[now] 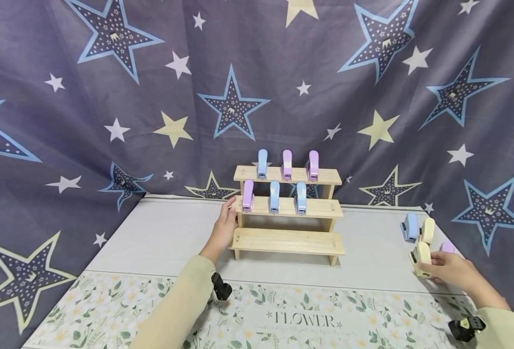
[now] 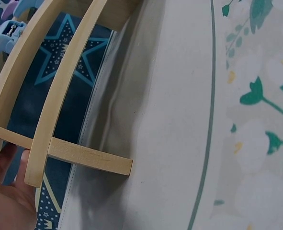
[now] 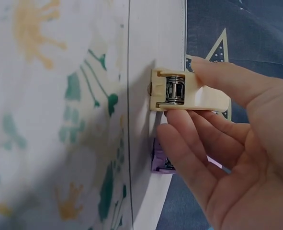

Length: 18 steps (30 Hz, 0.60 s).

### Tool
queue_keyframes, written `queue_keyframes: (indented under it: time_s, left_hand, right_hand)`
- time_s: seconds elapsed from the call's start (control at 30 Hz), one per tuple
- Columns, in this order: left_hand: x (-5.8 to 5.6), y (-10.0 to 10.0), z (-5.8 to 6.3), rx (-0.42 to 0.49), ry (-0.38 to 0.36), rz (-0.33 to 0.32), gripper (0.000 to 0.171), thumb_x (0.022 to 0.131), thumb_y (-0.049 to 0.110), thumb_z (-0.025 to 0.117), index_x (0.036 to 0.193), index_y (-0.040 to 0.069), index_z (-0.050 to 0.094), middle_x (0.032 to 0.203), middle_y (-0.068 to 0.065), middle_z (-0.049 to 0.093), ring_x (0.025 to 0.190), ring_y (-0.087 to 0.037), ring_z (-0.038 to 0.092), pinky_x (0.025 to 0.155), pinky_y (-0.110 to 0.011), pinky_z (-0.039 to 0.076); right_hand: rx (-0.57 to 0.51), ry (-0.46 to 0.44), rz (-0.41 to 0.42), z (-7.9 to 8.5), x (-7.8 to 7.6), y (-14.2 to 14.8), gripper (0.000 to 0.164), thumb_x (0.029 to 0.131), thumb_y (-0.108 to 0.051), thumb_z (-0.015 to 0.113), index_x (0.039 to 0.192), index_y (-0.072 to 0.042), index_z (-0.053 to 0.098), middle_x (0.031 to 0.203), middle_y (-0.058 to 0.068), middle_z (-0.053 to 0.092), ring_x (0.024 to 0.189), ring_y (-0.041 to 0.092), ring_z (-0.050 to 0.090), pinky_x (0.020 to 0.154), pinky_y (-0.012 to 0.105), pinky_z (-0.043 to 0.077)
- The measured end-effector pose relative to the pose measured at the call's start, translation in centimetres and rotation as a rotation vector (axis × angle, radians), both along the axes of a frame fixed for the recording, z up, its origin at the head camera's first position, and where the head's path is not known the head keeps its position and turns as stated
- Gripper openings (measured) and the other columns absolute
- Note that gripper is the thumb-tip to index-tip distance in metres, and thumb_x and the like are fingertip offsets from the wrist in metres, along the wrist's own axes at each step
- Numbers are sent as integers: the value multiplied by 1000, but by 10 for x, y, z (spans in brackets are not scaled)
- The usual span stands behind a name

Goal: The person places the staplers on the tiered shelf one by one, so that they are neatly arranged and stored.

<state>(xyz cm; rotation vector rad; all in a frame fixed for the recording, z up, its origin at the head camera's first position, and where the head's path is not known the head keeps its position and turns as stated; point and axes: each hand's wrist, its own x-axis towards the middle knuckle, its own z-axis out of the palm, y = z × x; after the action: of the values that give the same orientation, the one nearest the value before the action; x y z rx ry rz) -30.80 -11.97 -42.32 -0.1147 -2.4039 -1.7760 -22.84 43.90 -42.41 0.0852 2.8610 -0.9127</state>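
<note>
My right hand point(image 1: 450, 271) pinches a cream hole punch point(image 1: 421, 259) at the right of the table. In the right wrist view, the thumb lies along one side of the punch point(image 3: 191, 91) and fingers along the other; its metal spring shows. A purple hole punch point(image 3: 159, 155) stands just beyond, partly hidden by the fingers. My left hand point(image 1: 224, 225) holds the left end of a three-tier wooden stand point(image 1: 287, 241) at its middle tier. In the left wrist view, the fingers point(image 2: 5, 160) reach behind the stand's support point(image 2: 88, 155), partly hidden.
On the top tier stand a blue punch point(image 1: 262, 164) and two purple ones point(image 1: 287, 165). The middle tier bears a purple punch point(image 1: 248, 195) and two blue ones point(image 1: 274, 196). Near my right hand are a blue punch point(image 1: 410, 227) and another cream one point(image 1: 427, 230). A star-patterned curtain point(image 1: 152, 97) hangs behind.
</note>
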Motion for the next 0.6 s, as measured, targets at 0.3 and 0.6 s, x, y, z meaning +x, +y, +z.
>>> queue_keyframes:
  time_s: [0.3, 0.6]
  left_hand:
    - [-1, 0, -1, 4, 3, -4, 48, 111, 29, 26, 158, 19, 28, 158, -23, 31, 134, -43, 44, 108, -52, 44]
    - [0, 0, -1, 5, 8, -4, 48, 111, 28, 25, 158, 18, 28, 159, -22, 30, 136, -42, 43, 107, -52, 44]
  right_hand:
    - [7, 17, -2, 1, 1, -6, 67, 88, -37, 77, 113, 21, 53, 93, 16, 69, 74, 17, 65, 60, 30, 58]
    - [-1, 87, 13, 7, 0, -22, 57, 92, -34, 73, 113, 17, 54, 91, 9, 69, 71, 18, 66, 58, 28, 56]
